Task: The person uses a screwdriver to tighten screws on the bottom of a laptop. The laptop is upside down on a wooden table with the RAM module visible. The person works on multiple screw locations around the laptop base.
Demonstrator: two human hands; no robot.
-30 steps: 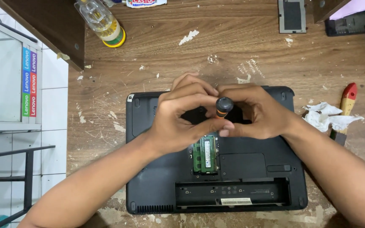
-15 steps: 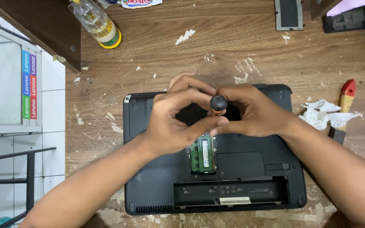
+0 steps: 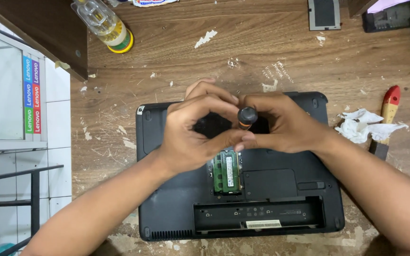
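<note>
A black laptop lies upside down on the worn wooden table, its bottom panel off and a green memory module exposed. A black-handled screwdriver with an orange collar stands upright over the open bay. My right hand grips its handle. My left hand curls around from the left, fingertips touching the screwdriver's shaft just below the handle. The tip is hidden by my fingers.
A clear bottle with a yellow-green base lies at the back left. A grey cover panel rests at the back. Crumpled white tissue and a red-handled tool lie to the right. The table's left edge drops to a tiled floor.
Both hands and the screwdriver stay in nearly the same spot over the laptop; only the view has shifted slightly.
</note>
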